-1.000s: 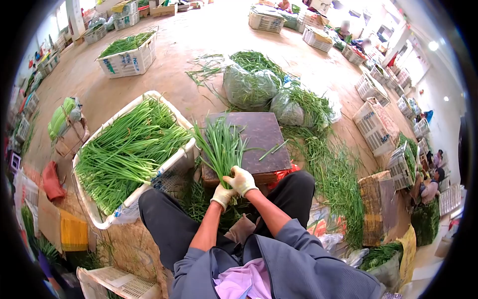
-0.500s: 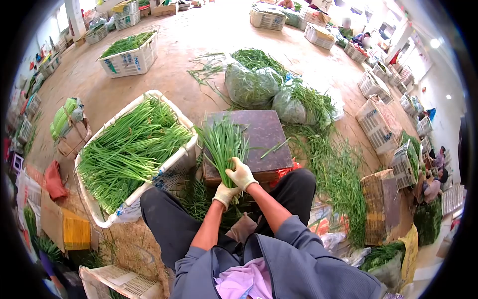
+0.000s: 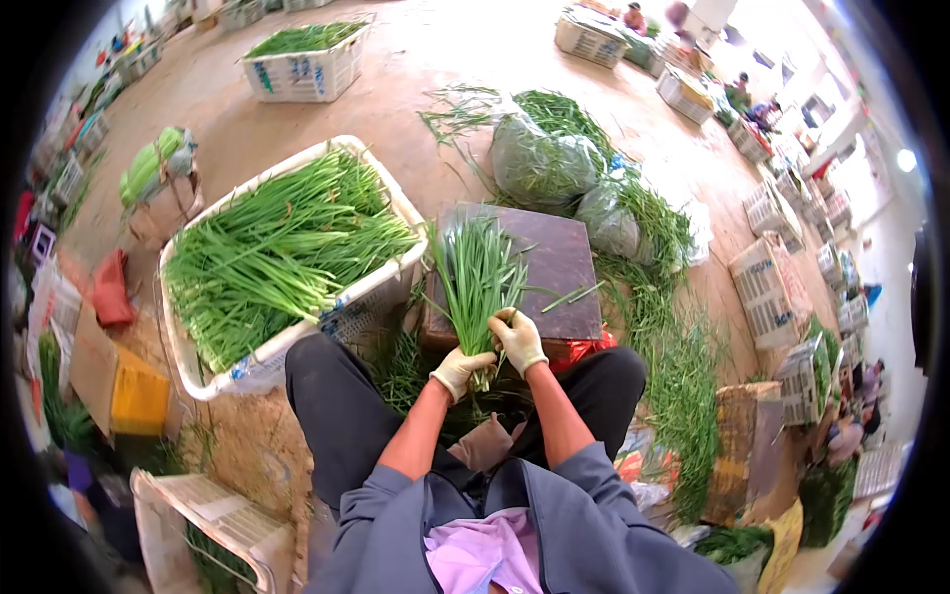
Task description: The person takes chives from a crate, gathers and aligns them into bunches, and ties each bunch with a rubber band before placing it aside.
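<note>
A bunch of garlic chives [image 3: 477, 272] lies over the left part of the dark wooden box [image 3: 554, 252], its leaf tips pointing away from me. My left hand [image 3: 462, 372], in a pale glove, is closed around the stalks near their lower end. On the right edge of the bunch is my gloved right hand [image 3: 519, 342], its fingers curled in a pinch; what is between them is too small to tell. A few loose green stalks [image 3: 574, 294] lie on the box top, right of the bunch.
To the left stands a white crate [image 3: 188, 366] heaped with garlic chives. Stuffed plastic bags [image 3: 539, 168] sit beyond the box, with loose leaves [image 3: 683, 376] strewn along the right. Another filled crate [image 3: 307, 77] stands farther off. People sit among crates at far right.
My right hand has shifted off the bunch's middle to its right edge, and its fingers have curled. The left hand still holds the stalks. The camera view has turned slightly.
</note>
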